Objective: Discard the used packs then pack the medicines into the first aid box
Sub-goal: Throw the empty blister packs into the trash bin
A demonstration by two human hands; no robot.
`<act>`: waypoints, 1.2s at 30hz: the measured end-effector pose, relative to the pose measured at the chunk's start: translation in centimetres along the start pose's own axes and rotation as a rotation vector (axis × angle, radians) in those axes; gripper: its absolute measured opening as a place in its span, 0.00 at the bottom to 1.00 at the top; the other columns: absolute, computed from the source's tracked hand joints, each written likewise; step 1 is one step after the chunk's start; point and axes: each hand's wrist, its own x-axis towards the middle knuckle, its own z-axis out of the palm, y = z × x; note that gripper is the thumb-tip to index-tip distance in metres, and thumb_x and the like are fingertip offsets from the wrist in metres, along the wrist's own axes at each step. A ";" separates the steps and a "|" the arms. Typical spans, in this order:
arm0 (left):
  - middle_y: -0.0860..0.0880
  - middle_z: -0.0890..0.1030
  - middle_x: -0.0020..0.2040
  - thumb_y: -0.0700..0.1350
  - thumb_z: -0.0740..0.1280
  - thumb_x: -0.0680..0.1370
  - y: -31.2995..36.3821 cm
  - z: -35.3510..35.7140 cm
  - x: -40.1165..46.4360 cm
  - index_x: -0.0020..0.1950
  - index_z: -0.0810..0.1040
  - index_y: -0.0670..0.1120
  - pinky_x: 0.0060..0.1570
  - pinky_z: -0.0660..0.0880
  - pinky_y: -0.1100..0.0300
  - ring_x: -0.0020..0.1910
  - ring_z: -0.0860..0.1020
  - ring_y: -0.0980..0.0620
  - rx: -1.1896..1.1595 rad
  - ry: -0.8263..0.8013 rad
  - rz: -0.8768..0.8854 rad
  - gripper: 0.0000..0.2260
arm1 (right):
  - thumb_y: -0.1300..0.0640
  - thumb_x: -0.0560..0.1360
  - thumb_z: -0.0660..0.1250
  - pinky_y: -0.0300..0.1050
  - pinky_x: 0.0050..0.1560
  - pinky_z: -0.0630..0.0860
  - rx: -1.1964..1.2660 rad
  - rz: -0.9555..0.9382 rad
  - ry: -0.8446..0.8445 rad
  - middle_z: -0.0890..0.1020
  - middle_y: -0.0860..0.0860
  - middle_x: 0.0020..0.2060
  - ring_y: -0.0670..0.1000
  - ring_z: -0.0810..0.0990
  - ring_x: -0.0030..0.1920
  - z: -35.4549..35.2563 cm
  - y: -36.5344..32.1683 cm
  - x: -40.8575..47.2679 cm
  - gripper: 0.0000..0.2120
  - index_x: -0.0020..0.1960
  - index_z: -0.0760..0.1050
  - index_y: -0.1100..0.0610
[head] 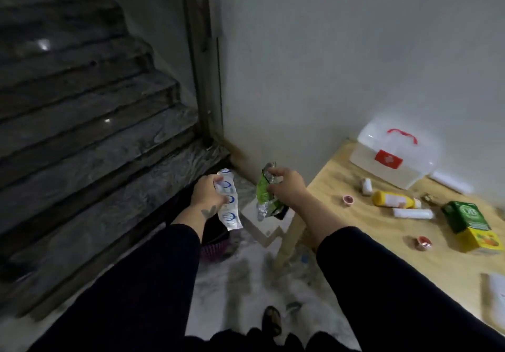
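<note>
- Table point(341, 187): pale raw wood, matt, with a fine visible grain.
- First aid box point(393, 157): translucent white plastic, smooth; handle of glossy red plastic.
- White pack point(228, 201): shiny foil-like strip with blue printed rings, crinkled.
- Green pack point(263, 190): glossy printed film with a silvery foil inner face, creased.
- Yellow bottle point(393, 199): smooth plastic, slight sheen.
- Green and yellow carton point(468, 222): printed cardboard, semi-matt.
- Stairs point(82, 122): dark polished stone, mottled, reflecting light spots.
- Wall point(328, 51): painted, matt, smooth.
- Sleeves point(153, 283): dark matt cloth.
</note>
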 end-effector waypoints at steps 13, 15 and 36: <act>0.39 0.73 0.69 0.28 0.70 0.71 -12.5 -3.2 11.9 0.68 0.73 0.38 0.67 0.66 0.59 0.69 0.72 0.44 -0.055 0.148 -0.380 0.25 | 0.69 0.77 0.59 0.40 0.26 0.68 -0.122 -0.037 -0.428 0.78 0.60 0.61 0.52 0.73 0.29 15.0 -3.6 16.5 0.22 0.69 0.71 0.55; 0.40 0.72 0.70 0.28 0.67 0.72 -14.1 -2.3 14.1 0.68 0.73 0.39 0.67 0.66 0.60 0.70 0.71 0.44 -0.065 0.148 -0.424 0.24 | 0.69 0.77 0.58 0.39 0.25 0.67 -0.131 -0.027 -0.437 0.79 0.59 0.58 0.52 0.73 0.29 17.4 -3.0 19.0 0.23 0.69 0.71 0.54; 0.43 0.70 0.73 0.38 0.63 0.80 -22.8 4.5 25.3 0.73 0.69 0.43 0.65 0.69 0.60 0.69 0.71 0.43 0.154 -0.314 -0.488 0.20 | 0.62 0.78 0.60 0.49 0.49 0.79 -0.324 0.098 -0.548 0.78 0.55 0.63 0.56 0.80 0.53 27.9 4.1 26.5 0.20 0.70 0.68 0.51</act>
